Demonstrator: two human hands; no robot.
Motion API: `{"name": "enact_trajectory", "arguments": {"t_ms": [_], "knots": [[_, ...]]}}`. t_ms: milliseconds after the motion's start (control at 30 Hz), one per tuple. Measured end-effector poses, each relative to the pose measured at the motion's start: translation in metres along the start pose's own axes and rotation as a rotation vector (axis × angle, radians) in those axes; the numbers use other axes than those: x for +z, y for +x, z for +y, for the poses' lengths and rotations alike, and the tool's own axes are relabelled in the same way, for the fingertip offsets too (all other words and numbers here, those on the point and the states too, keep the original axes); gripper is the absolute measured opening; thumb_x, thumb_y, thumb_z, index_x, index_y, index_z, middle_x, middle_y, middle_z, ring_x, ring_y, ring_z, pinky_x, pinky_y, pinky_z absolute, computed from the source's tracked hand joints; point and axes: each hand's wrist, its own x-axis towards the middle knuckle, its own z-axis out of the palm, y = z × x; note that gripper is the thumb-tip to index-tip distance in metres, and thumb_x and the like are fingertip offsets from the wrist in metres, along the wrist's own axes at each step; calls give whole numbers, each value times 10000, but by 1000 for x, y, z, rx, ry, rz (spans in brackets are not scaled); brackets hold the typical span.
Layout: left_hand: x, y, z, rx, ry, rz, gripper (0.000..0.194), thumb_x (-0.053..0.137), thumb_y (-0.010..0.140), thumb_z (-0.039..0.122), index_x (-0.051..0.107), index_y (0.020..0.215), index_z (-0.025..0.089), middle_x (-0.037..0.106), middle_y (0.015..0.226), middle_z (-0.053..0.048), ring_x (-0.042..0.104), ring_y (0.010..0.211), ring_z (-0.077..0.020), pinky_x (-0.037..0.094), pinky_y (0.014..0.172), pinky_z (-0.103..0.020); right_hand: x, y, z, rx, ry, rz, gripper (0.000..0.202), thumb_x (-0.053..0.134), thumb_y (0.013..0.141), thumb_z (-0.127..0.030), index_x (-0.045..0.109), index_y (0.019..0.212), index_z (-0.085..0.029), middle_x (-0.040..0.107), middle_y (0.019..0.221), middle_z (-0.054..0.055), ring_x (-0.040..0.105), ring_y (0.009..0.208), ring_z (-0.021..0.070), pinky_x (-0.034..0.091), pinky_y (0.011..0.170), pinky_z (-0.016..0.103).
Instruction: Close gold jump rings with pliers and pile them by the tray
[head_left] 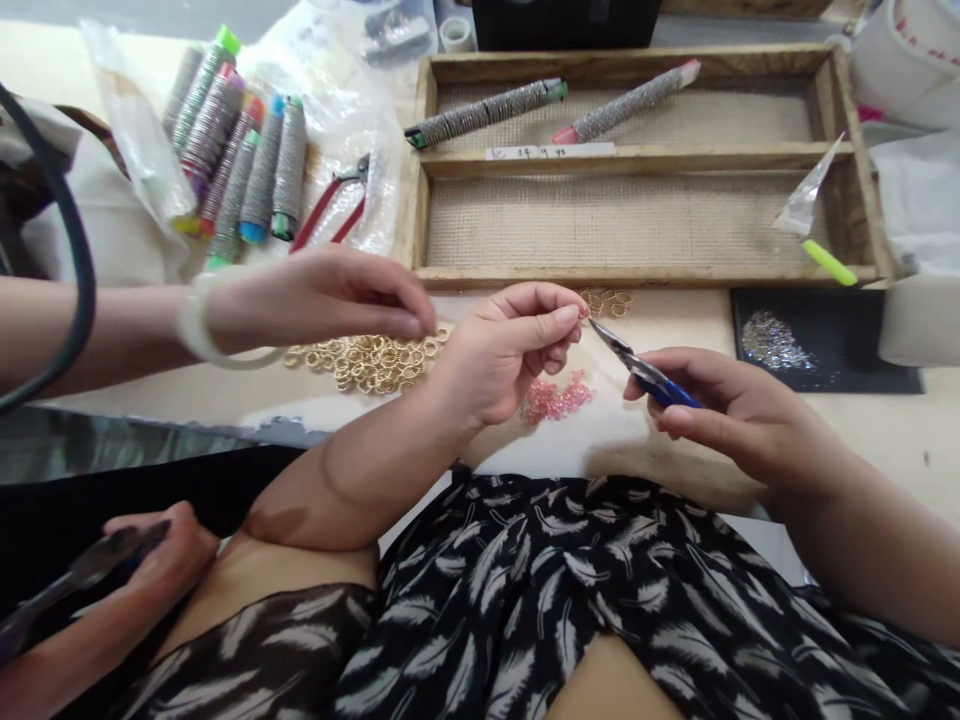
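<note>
My left hand [525,345] is closed in a pinch, thumb against forefinger. A tiny reddish piece shows at its fingertips, too small to name. In my right hand [720,405] are blue-handled pliers [649,378], their tips touching or close to that piece. Just below my left fingers lies a heap of pink beads [556,397]. Several gold rings [611,302] lie behind the fingertips. To the left, a larger pile of gold rings [375,362] is partly hidden by my left wrist and a co-worker's hand [352,295] wearing a pale bracelet.
A wooden tray [645,277] with two wire-wrapped rods stands behind my hands. More wrapped rods [259,170] and red-handled pliers [330,205] lie at the back left. A black mat [862,350] holds glittering beads. The co-worker's other hand [169,560] holds a tool at lower left.
</note>
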Motion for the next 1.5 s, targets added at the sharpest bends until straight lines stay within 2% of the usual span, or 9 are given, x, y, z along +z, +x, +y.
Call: {"name": "enact_trajectory", "arguments": {"t_ms": [100,267,533,733,867,1067,1233,1400,1500], "knots": [[0,1,-1,3,-17,7,119,763,810,98,733,724,175,639,631,24,499,518,-48,402,483,-170,1,1,0,83,208,-118,356,846,895,-541,828,1068,-230,741,778,28,669,675,181,612,654,309],[0,1,-3,23,-66,4,156,730,827,58,757,730,177,686,649,16,518,511,-45,408,491,-172,5,1,7,164,603,-227,322,844,916,-473,826,1156,-259,832,1032,68,720,707,160,602,603,266],[1,1,-5,41,-90,7,135,771,812,71,763,739,184,693,638,26,526,500,-45,407,486,-165,9,7,7,165,687,-328,364,800,920,-521,764,1120,-219,826,989,100,713,597,174,582,496,291],[1,1,-7,69,-139,-45,108,814,795,80,799,747,176,694,632,20,554,504,-41,426,493,-145,12,6,8,198,806,-400,361,792,952,-505,748,1146,-205,826,1008,88,749,631,152,602,560,256],[0,2,-9,96,-163,-76,89,892,761,136,813,749,174,714,645,15,572,504,-41,449,487,-138,13,5,7,227,870,-396,382,815,945,-503,763,1176,-203,837,1003,83,769,641,148,613,580,237],[0,3,-10,103,-184,-91,104,930,731,144,834,757,176,724,643,13,590,502,-36,463,487,-126,13,6,7,239,889,-400,351,808,957,-484,780,1185,-218,841,1017,82,775,669,153,637,602,249],[0,2,-9,106,-199,-59,91,850,794,89,815,759,165,713,664,16,578,498,-34,464,476,-131,14,4,8,212,845,-402,353,801,960,-480,782,1197,-219,830,1026,83,761,675,159,626,595,259],[2,0,-5,135,-185,-3,156,731,878,45,780,758,132,682,654,3,564,513,-38,467,483,-137,18,-3,12,111,598,-245,311,805,967,-475,809,1167,-238,804,1079,69,718,762,163,615,687,290],[3,-1,-3,127,-177,0,163,707,883,45,759,748,121,665,652,-1,556,518,-42,458,487,-145,19,-5,13,63,413,-179,326,768,990,-522,812,1157,-245,782,1004,53,678,770,168,578,738,308]]}}
